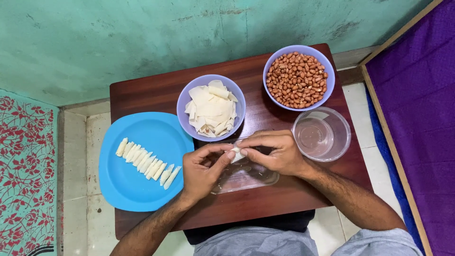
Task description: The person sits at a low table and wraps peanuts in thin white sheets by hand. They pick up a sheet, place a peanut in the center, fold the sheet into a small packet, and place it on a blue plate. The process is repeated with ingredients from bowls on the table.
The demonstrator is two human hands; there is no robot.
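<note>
No packages, labels, signs, screens.

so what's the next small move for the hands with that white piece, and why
Probably finish pinching the small white folded wrapper, held between the left hand and right hand, then lay it at the near end of the row of white rolled pieces on the round blue plastic plate; the row runs toward the hands.

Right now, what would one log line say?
left hand + right hand: pinching white wrapper piece | over clear tray | rolled pieces on blue plate
</note>
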